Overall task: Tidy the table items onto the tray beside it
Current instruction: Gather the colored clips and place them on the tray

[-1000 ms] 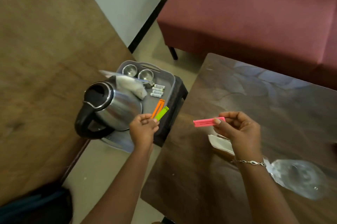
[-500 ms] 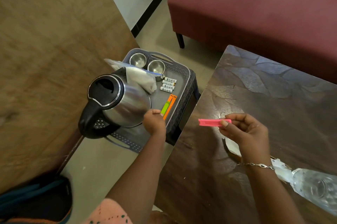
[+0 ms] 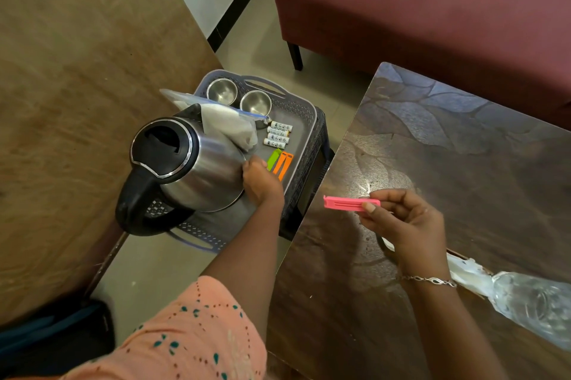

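A grey plastic tray [image 3: 309,107] sits on a dark stool left of the brown table [image 3: 463,147]. A green clip [image 3: 273,158] and an orange clip [image 3: 285,164] lie on the tray floor. My left hand [image 3: 262,183] is curled at their near ends; the orange clip's end shows free beside my fingers, while the green one's end is hidden under them. Over the table's left edge my right hand [image 3: 408,225] pinches a pink clip [image 3: 352,203] by one end, level and pointing left.
The tray also holds a steel kettle [image 3: 191,163], two steel cups [image 3: 222,91], several batteries [image 3: 278,135] and a bagged white cloth [image 3: 228,126]. A clear plastic bottle [image 3: 531,302] lies on the table near my right wrist. A maroon sofa [image 3: 432,8] stands behind.
My left hand has gone from the table edge down into the tray with the green and orange clips, which now lie on its floor. The right hand and pink clip barely shifted.
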